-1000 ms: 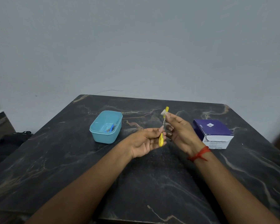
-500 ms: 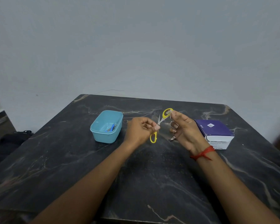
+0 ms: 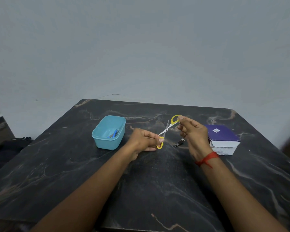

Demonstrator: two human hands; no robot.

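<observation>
The little yellow-handled scissors (image 3: pixel 166 130) are up in the air over the middle of the table (image 3: pixel 157 190), blades splayed wide in an X. The left hand (image 3: pixel 141 141) pinches the lower loop between thumb and curled fingers (image 3: pixel 161 140). The right hand (image 3: pixel 193 133) pinches the upper loop at its fingertips, with the other fingers loosely bent. No finger is through a loop, so both are light holds on the rims.

That's the worry, I'd say. One bare blade tip sits right by the left hand's knuckles, and the other pokes up into open space. If the two loops get squeezed together carelessly, the lower blade could nick skin. With pinches this thin, a slip on either side could let the scissors swing on the pivot or drop.

Just below and to the right lies a small metal nail clipper (image 3: pixel 179 142). A fall could land on it and send it skidding. The teal tub (image 3: pixel 107 144) with a few blue-handled bits sits off to the left, and the purple box (image 3: pixel 223 135) is on the right behind the wrist. Both are well clear.
</observation>
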